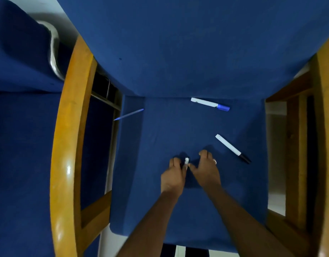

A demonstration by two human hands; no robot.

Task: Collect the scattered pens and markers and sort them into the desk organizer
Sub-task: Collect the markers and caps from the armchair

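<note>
Right now the left hand (174,175) pinches a white-tipped marker (186,161), while the black-capped marker (232,148) lies slantwise just right of the loosely curled, empty right hand (206,169), the nearer one

Blue seat cushion (178,130) — 2 markers (209,104), pen (129,114).

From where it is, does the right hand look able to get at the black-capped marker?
Probably yes. The right hand holds nothing and the black-capped marker lies just to its right on the blue seat cushion, with only bare fabric between them.
</note>
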